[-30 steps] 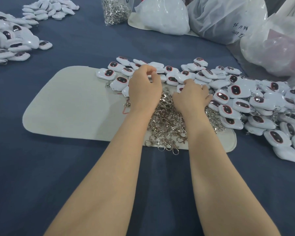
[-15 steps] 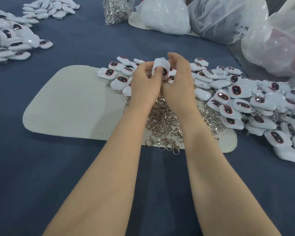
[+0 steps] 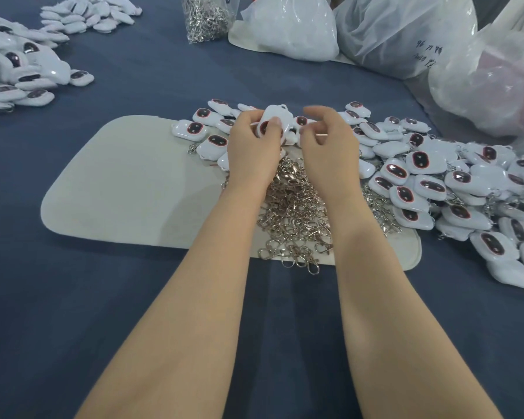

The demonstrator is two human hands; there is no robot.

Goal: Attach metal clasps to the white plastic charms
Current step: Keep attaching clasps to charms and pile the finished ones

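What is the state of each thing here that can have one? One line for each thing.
Left hand: grips one white charm.
Held charm: lifted clear of the table, in the left fingers.
Right hand: fingers curled beside the charm; grip unclear.
Mat: flat on the table.
Loose clasps: heaped on the mat.
Charm pile: heaped to the right, unsorted.
Clasp bag: standing, holds clasps.

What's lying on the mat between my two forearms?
A heap of loose metal clasps on the pale mat, as the head view shows.
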